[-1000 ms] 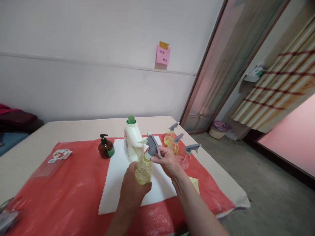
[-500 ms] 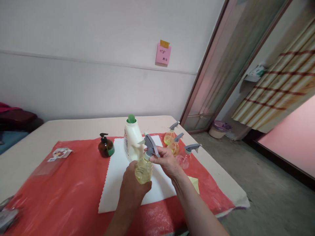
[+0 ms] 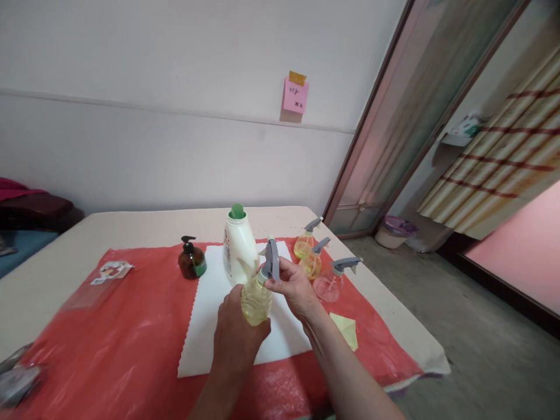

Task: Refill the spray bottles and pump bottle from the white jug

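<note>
My left hand (image 3: 238,329) is wrapped round the body of a clear spray bottle (image 3: 256,300) with pale yellow liquid. The bottle is held up over a white sheet (image 3: 203,332) and tilts a little. At its neck, my right hand (image 3: 295,286) pinches the grey trigger sprayer (image 3: 271,262) between thumb and fingers. Just behind stands a large white jug (image 3: 240,248) with a green cup (image 3: 237,211) in its mouth. To the right of my right hand are several other spray bottles, one of them holding pink liquid (image 3: 328,289).
Red plastic sheeting (image 3: 135,326) covers much of the table. A brown pump bottle (image 3: 191,261) stands left of the jug. A clear packet (image 3: 105,280) lies farther left, and a yellow cloth (image 3: 345,331) near the right edge. Behind the table rises a white wall (image 3: 175,157).
The grey sprayer has turned on the bottle's neck, with my right hand still on it. The view has shifted slightly, and more of the yellow cloth shows.
</note>
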The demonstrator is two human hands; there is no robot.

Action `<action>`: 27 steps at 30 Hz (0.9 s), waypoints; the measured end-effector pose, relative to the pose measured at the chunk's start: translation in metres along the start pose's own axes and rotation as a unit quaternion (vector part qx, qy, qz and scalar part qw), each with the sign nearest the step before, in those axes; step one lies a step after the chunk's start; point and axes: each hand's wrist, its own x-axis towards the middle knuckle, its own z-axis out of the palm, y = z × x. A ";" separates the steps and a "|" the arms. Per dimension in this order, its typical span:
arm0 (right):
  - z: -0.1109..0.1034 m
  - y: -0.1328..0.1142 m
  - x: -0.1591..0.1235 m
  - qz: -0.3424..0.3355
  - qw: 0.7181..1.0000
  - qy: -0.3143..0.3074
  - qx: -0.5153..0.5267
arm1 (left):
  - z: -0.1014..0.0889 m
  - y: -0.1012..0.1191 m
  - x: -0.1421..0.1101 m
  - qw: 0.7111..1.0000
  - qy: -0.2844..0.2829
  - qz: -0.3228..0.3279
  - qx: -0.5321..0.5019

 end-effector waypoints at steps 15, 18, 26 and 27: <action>0.053 0.023 -0.013 -0.055 0.976 0.212 -0.009 | -0.008 0.017 -0.002 1.000 0.016 -0.004 -0.018; 0.048 0.019 -0.012 -0.052 0.989 0.134 -0.011 | -0.010 0.015 -0.001 0.999 0.015 -0.016 -0.043; 0.006 0.008 -0.005 0.049 0.985 -0.134 0.092 | -0.016 0.007 -0.006 0.982 -0.039 -0.038 -0.182; 0.000 0.010 -0.004 0.065 0.979 -0.140 0.130 | -0.016 0.006 -0.006 0.977 -0.052 -0.036 -0.203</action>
